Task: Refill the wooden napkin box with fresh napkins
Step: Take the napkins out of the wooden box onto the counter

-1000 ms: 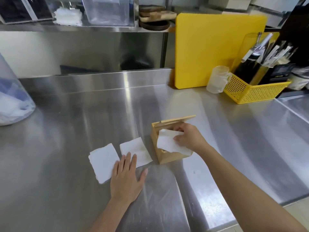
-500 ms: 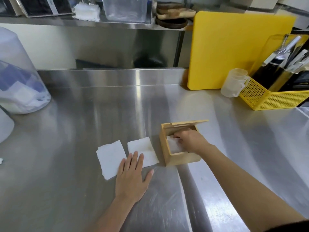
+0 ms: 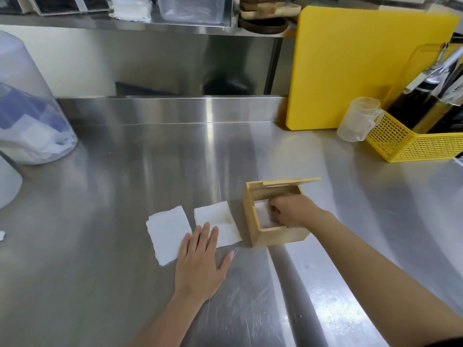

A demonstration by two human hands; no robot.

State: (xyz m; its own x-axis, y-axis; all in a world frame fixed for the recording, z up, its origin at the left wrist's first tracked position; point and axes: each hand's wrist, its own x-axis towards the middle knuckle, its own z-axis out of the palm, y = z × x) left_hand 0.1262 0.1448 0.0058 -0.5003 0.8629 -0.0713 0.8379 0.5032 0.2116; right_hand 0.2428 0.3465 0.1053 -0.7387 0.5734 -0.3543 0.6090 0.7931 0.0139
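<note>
— Where's the wooden napkin box (image 3: pixel 273 231) from where you stand?

— On the steel counter (image 3: pixel 125 171), toward the near right of the middle; its lid (image 3: pixel 285 182) is swung up and back, so the top is open; there's a white napkin inside (image 3: pixel 263 216)

— And the hands?

— The right hand (image 3: pixel 292 211) is down in the box, fingers curled onto that napkin; whether it's pinching the paper or just pressing on it, I can't tell from here; the left hand (image 3: pixel 200 261) lies flat and spread on the counter, its fingertips resting over the near edge of a loose napkin just left of the box (image 3: pixel 215 221); it grips nothing

— Any more napkins out?

— One more sheet further left (image 3: pixel 167 234), just beside the first, a thin gap between them

— What's around?

— A yellow cutting board (image 3: pixel 363 66) stands upright against the back; a clear measuring cup (image 3: pixel 358 121) sits at its foot, touching a yellow mesh basket (image 3: pixel 411 144) of utensils; a clear plastic bag (image 3: pixel 27 116) slumps at the far left
</note>
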